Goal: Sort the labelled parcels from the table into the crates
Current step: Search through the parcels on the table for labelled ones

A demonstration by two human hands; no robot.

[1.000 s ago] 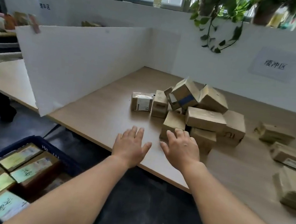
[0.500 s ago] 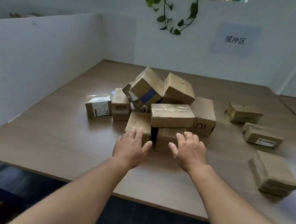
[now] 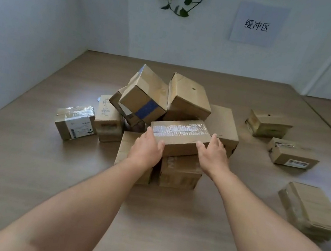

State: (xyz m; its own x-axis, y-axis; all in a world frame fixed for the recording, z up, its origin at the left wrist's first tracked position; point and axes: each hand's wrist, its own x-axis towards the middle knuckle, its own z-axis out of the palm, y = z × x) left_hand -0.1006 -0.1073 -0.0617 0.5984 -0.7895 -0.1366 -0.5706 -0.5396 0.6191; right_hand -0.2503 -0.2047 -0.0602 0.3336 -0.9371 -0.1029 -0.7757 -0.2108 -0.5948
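Long taped cardboard parcel (image 3: 180,137) atop heaped brown parcels (image 3: 163,112) mid-table, four more scattered apart

Our left hand (image 3: 145,150) hides the taped parcel's (image 3: 180,137) left end; labels beyond our grip blur unreadable.

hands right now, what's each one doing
left hand: grips the left end of the long taped brown cardboard parcel.
right hand: grips its right end.

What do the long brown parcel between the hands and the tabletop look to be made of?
Long brown parcel: matte brown cardboard, apparently, with creased edges; a glossy clear tape strip on top glints white. Tabletop: looks like wood-grain laminate, smooth with a low sheen; whether it is solid wood cannot be told.
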